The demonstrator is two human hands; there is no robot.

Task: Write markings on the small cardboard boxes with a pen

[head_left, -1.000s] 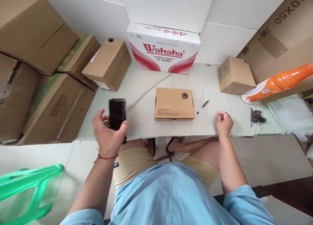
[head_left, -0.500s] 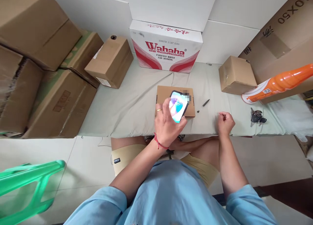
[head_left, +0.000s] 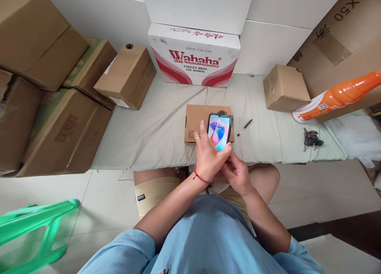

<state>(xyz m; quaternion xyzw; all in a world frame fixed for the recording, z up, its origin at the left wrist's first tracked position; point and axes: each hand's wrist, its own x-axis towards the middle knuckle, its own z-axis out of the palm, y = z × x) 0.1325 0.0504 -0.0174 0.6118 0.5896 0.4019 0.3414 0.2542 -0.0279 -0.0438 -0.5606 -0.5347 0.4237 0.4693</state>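
"Where's the phone (head_left: 219, 132)?"

"In front of the wearer, near the middle of the counter's (head_left: 157, 149) front edge. In this view it covers the right part of the flat cardboard box (head_left: 196, 116); I can't tell whether it touches it."

"And its long axis?"

"Roughly front edge to back edge, with the lit screen facing up towards the wearer."

"What are the hands doing?"

"The left hand (head_left: 207, 157) has the phone, fingers along its left side, thumb by the near right corner. The right hand (head_left: 239, 174) is at the front edge, fingers bent and drawn together beside that thumb. Whether they touch the phone is hidden."

"So which is nearer?"

"The left, since it's holding it. From the right hand, the phone lies ahead and slightly left."

"Anything close by?"

"A pen (head_left: 248, 124), right of the box, lying aslant and apart from both hands."
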